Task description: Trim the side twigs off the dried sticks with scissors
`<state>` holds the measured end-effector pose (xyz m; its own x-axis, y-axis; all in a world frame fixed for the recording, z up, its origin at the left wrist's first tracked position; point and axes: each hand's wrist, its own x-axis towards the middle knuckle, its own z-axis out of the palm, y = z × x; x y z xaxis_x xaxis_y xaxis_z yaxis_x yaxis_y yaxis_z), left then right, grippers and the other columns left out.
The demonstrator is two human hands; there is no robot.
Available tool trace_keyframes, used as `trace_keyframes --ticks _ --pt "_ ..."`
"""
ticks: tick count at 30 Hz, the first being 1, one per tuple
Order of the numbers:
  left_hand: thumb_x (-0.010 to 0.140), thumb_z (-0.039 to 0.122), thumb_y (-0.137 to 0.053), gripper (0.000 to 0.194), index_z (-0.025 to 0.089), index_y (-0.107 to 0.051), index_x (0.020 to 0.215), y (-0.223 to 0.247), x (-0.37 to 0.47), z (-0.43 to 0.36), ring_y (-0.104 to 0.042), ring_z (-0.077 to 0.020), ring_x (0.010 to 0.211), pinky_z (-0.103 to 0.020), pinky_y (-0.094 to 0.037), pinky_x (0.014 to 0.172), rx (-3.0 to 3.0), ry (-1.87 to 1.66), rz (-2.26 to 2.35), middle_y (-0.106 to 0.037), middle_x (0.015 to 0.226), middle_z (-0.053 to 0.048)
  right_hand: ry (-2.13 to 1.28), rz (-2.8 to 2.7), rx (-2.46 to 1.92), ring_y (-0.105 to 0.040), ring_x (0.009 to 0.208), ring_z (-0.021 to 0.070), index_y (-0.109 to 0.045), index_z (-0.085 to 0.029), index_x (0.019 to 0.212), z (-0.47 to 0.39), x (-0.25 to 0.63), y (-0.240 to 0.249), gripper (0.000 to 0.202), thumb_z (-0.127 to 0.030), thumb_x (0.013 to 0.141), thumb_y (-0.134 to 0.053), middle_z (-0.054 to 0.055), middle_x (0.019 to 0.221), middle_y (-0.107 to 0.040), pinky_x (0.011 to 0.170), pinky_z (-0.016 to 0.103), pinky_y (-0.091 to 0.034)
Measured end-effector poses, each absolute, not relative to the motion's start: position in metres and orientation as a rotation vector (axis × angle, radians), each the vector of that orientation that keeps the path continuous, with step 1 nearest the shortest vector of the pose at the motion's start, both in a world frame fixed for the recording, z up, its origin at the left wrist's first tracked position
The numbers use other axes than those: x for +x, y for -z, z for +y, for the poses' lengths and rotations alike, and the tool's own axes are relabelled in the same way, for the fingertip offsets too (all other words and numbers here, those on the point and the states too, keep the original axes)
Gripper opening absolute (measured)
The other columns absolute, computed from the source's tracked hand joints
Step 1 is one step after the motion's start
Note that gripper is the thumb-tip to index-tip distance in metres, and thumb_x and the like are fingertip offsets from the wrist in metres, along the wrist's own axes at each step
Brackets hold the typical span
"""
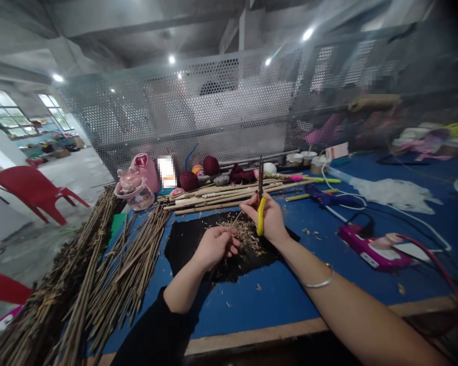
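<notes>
My right hand (272, 218) is wrapped round the yellow handles of a pair of scissors (261, 216), whose dark blades point upward. Its thumb and forefinger come together over a heap of short cut plant pieces (254, 238); a thin stem seems to lie at their tips. Just left of the heap is my left hand (216, 246), its fingers curled in and the thumb close against them. Whatever they hold is hidden. Under both hands a black cloth (183, 249) lies on the blue tabletop (248, 305), strewn with small bits.
Long dry stems (137, 259) are spread on the left, beside thicker bundles (57, 274). Behind the cloth lie pale sticks (209, 198) and dark red yarn balls (189, 180). A glue gun (328, 198), a magenta power strip (377, 249) and cables occupy the right.
</notes>
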<state>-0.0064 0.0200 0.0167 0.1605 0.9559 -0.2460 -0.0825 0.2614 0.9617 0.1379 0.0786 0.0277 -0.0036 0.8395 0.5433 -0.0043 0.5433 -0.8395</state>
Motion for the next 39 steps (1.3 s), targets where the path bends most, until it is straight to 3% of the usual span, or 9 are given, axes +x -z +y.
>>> trace_keyframes --ticks 4,9,14,17,19,22,29,34,39 --pt "0.077 0.011 -0.041 0.019 0.009 -0.05 0.094 -0.018 -0.008 0.025 -0.053 -0.0069 0.042 -0.016 -0.04 0.041 0.819 -1.149 1.177 -0.059 0.057 -0.003 -0.585 -1.528 -0.841 -0.061 0.07 0.0164 -0.046 -0.021 0.074 0.061 0.13 -0.027 0.019 -0.026 0.067 -0.063 0.002 0.076 -0.064 0.068 0.029 -0.049" --pt "0.078 0.016 -0.049 0.022 0.011 -0.048 0.1 -0.013 -0.013 0.03 -0.062 -0.0112 0.065 -0.019 -0.047 0.058 0.632 -1.353 0.966 -0.064 0.078 -0.008 -0.442 -1.611 -0.766 -0.063 0.073 0.0168 -0.046 -0.022 0.074 0.04 0.12 -0.019 0.017 -0.023 0.067 -0.061 0.002 0.079 -0.066 0.067 0.027 -0.05" --pt "0.073 0.029 -0.057 0.023 0.012 -0.055 0.087 -0.007 -0.017 0.031 -0.051 -0.0058 0.044 -0.015 -0.032 0.038 0.944 -1.273 1.15 -0.064 0.073 -0.006 -0.408 -1.515 -0.855 -0.063 0.072 0.0186 -0.045 -0.023 0.073 0.043 0.124 -0.025 0.019 -0.029 0.067 -0.063 0.003 0.076 -0.065 0.067 0.03 -0.05" --pt "0.071 0.03 -0.058 0.022 0.012 -0.055 0.083 -0.01 -0.017 0.03 -0.046 -0.0044 0.042 -0.015 -0.03 0.038 1.1 -1.318 1.195 -0.063 0.066 -0.003 -0.512 -1.356 -0.922 -0.062 0.072 0.0201 -0.043 -0.023 0.07 0.056 0.128 -0.03 0.02 -0.029 0.069 -0.062 0.004 0.074 -0.063 0.07 0.035 -0.05" --pt "0.071 0.029 -0.057 0.021 0.012 -0.055 0.083 -0.013 -0.015 0.028 -0.045 -0.0043 0.043 -0.015 -0.03 0.039 1.106 -1.375 1.193 -0.061 0.063 -0.002 -0.66 -1.254 -0.874 -0.062 0.068 0.0202 -0.042 -0.023 0.068 0.064 0.128 -0.029 0.021 -0.032 0.069 -0.061 0.004 0.073 -0.061 0.062 0.035 -0.051" --pt "0.073 0.028 -0.055 0.018 0.013 -0.052 0.082 -0.017 -0.01 0.028 -0.043 -0.0037 0.042 -0.014 -0.03 0.038 0.993 -1.476 1.191 -0.057 0.061 0.0 -0.803 -1.224 -0.85 -0.061 0.066 0.0201 -0.045 -0.022 0.067 0.067 0.124 -0.024 0.021 -0.035 0.07 -0.061 0.005 0.074 -0.061 0.056 0.034 -0.05" --pt "0.08 0.017 -0.047 0.008 0.015 -0.042 0.074 -0.019 -0.038 0.041 -0.027 0.0007 0.035 -0.01 -0.02 0.034 0.433 -1.734 1.116 -0.038 0.051 0.008 -0.738 -1.19 -0.819 -0.06 0.068 0.0189 -0.042 -0.023 0.068 0.058 0.119 -0.028 0.025 -0.035 0.067 -0.064 0.003 0.07 -0.059 0.067 0.036 -0.05" --pt "0.078 0.011 -0.049 0.002 0.012 -0.047 0.077 -0.021 -0.068 0.049 -0.039 -0.0007 0.039 -0.01 -0.03 0.038 0.501 -1.58 1.124 -0.048 0.055 0.003 -0.859 -1.085 -0.808 -0.06 0.063 0.0163 -0.044 -0.021 0.067 0.071 0.128 -0.025 0.026 -0.032 0.064 -0.066 0.001 0.067 -0.058 0.052 0.028 -0.049" --pt "0.078 0.022 -0.052 0.02 0.014 -0.05 0.097 -0.007 -0.067 0.052 -0.056 -0.0079 0.055 -0.019 -0.044 0.052 0.769 -1.419 1.29 -0.061 0.077 -0.005 -1.051 -1.099 -0.817 -0.059 0.059 0.0136 -0.042 -0.019 0.065 0.079 0.127 -0.015 0.03 -0.032 0.06 -0.069 -0.001 0.065 -0.058 0.046 0.022 -0.045"
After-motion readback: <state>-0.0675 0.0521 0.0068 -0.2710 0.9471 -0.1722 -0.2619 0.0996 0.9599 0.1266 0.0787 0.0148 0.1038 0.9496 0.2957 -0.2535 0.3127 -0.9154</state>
